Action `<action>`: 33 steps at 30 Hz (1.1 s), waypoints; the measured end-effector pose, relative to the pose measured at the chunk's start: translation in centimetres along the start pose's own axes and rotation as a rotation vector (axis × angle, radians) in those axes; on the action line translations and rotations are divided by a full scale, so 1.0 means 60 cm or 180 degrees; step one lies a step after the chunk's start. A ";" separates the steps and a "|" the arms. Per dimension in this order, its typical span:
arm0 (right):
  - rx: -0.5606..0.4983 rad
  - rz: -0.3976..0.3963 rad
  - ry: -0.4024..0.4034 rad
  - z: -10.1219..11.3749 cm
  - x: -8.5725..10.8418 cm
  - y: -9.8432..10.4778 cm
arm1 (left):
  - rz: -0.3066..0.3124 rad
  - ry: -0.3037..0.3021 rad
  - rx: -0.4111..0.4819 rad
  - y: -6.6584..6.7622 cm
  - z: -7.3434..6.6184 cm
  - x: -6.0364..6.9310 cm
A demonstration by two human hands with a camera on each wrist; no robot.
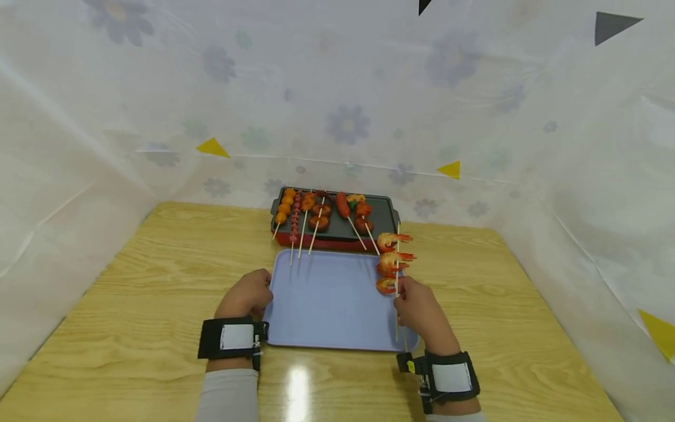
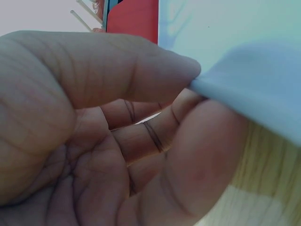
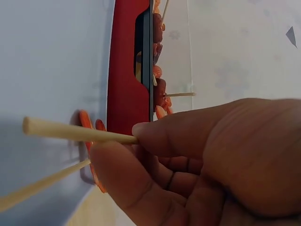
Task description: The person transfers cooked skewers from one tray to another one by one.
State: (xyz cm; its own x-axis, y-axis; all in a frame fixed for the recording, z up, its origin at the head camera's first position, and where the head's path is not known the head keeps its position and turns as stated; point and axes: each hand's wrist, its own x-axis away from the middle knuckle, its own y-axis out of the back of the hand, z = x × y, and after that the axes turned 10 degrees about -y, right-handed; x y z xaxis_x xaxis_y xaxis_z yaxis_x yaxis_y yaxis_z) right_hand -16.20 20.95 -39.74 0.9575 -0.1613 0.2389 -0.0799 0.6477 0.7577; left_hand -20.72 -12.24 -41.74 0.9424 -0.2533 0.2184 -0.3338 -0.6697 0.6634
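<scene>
My left hand (image 1: 248,293) pinches the left rim of a pale blue-lilac rectangular tray (image 1: 332,305) between thumb and forefinger, as the left wrist view shows closely. Over the tray's right side, my right hand (image 1: 420,308) pinches the wooden stick (image 3: 80,132) of a shrimp skewer (image 1: 389,261) between thumb and forefinger. Its orange-red shrimp point away from me, towards the grill. A second stick (image 3: 47,184) shows below the held one in the right wrist view, beside orange pieces low over the tray; whether it rests there I cannot tell.
Behind the tray stands a red grill (image 1: 337,241) with a dark top plate. On it lie several skewers, among them orange balls (image 1: 285,205), a sausage (image 1: 342,205) and brown rounds (image 1: 319,223); their sticks overhang the front. A patterned white sheet (image 1: 348,88) encloses the wooden table (image 1: 158,281).
</scene>
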 end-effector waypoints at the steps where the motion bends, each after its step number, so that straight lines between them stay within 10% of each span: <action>1: 0.0019 0.0017 0.0003 0.000 0.002 -0.001 | 0.0004 -0.0003 0.0007 0.000 0.001 -0.001; 33: 0.0445 0.0465 0.0052 -0.006 0.025 -0.020 | 0.0020 0.0012 -0.0065 -0.001 -0.002 0.001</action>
State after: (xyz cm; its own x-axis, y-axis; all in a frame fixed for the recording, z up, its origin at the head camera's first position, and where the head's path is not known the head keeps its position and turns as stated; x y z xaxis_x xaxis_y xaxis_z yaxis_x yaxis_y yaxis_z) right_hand -14.57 20.18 -40.51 0.9372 -0.0605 0.3434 -0.2548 0.5534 0.7930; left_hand -20.65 -12.15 -41.68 0.9404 -0.2548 0.2253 -0.3392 -0.6537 0.6765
